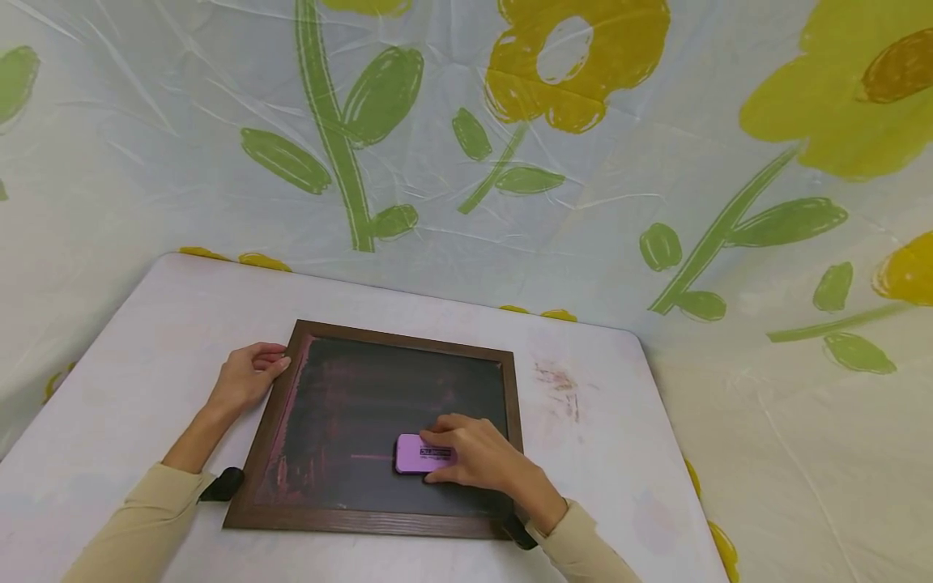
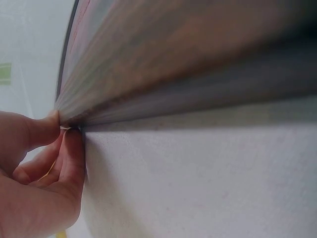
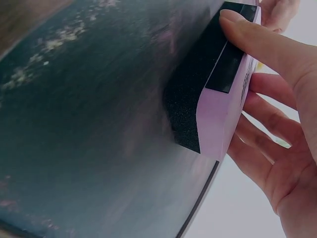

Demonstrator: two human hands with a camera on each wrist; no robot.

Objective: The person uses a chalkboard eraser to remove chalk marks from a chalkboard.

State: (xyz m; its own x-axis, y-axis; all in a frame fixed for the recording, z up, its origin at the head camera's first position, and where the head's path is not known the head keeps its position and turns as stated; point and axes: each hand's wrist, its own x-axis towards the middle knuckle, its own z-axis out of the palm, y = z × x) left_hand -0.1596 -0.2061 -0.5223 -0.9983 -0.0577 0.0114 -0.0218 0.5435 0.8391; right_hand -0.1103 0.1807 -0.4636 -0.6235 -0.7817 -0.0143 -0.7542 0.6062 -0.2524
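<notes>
A chalkboard (image 1: 379, 397) with a brown wooden frame lies on the white-covered table, smeared with pinkish chalk, mostly along its left side. My left hand (image 1: 251, 376) is at the upper left of the frame. In the left wrist view, the thumb and fingers of that hand (image 2: 49, 173) pinch the frame's edge (image 2: 163, 64). My right hand (image 1: 481, 457) grips a purple eraser (image 1: 419, 453) over the lower right part of the board. The right wrist view shows the eraser's black felt (image 3: 193, 94) against the dark surface, thumb on one side and fingers on the other.
Reddish-brown smudges (image 1: 557, 385) mark the table (image 1: 605, 453) to the right of the board. Behind the table hangs a pale sheet (image 1: 437, 267) printed with yellow flowers and green leaves. Dark straps (image 1: 222, 484) sit at both wrists.
</notes>
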